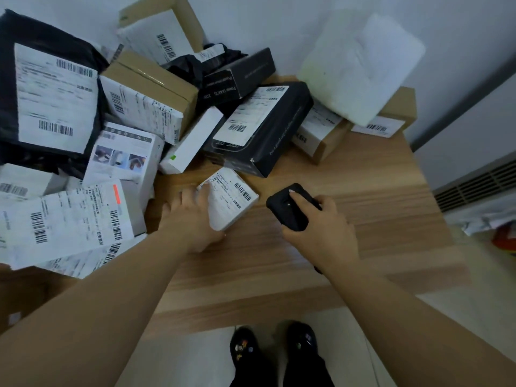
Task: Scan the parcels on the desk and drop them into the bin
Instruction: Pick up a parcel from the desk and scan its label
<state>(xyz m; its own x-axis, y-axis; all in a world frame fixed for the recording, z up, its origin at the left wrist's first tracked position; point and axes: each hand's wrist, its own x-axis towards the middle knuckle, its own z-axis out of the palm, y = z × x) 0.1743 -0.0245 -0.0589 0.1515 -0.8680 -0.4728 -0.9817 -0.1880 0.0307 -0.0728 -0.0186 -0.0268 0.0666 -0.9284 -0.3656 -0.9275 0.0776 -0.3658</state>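
- Lying flat on the wooden desk (pixel 363 196), label up, a small white parcel (pixel 229 201) sits just in front of the parcel heap.
- Left hand (pixel 192 216) rests on its near-left edge, fingers spread and fairly straight, thumb at the lower corner.
- Right hand (pixel 321 227) grips a black handheld scanner (pixel 290 208), just right of the parcel.
- Black box (pixel 259 127) behind; cardboard boxes and a black mailer bag (pixel 42 88) piled left.
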